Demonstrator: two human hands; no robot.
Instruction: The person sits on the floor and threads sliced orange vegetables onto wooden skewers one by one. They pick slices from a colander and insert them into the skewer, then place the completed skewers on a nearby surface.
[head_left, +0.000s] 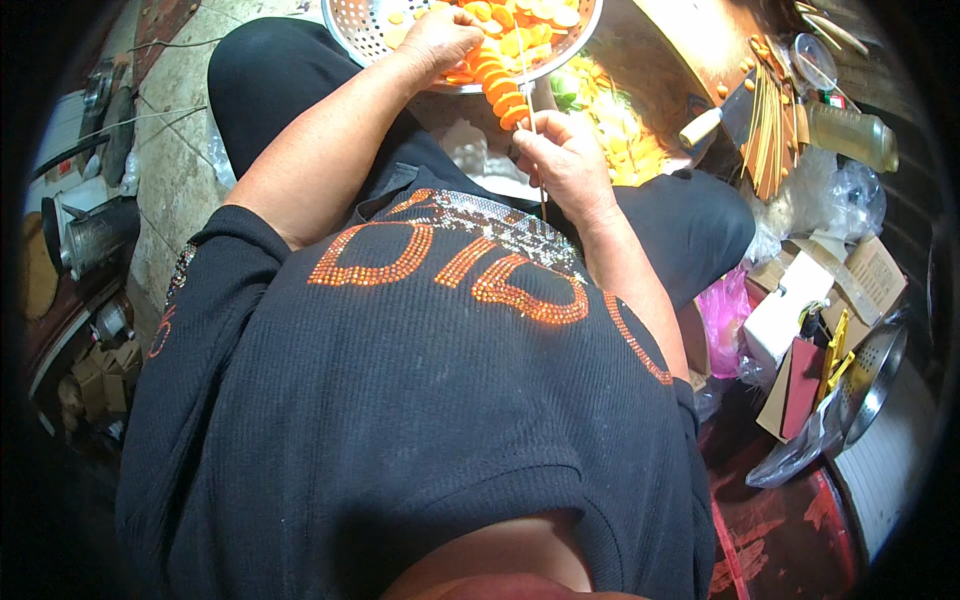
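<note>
My left hand (445, 40) reaches over a perforated steel colander (355, 27) of orange slices, its fingers closed on the upper part of a column of round orange slices, apparently carrot (498, 82), threaded on a thin stick. My right hand (560, 150) is below the colander, closed round the stick (542, 200) just under the lowest slice, with the stick's bare end hanging toward my lap. Beyond it lies a pile of yellow-orange and green cut pieces (615, 120).
At the right are a cleaver (730, 110), a bundle of thin sticks (775, 130), a jar (850, 135), plastic bags, cardboard (865, 275), a white block (790, 300) and a second colander (875, 380). At the left are a metal container (100, 240) and cables. My crossed legs flank the work.
</note>
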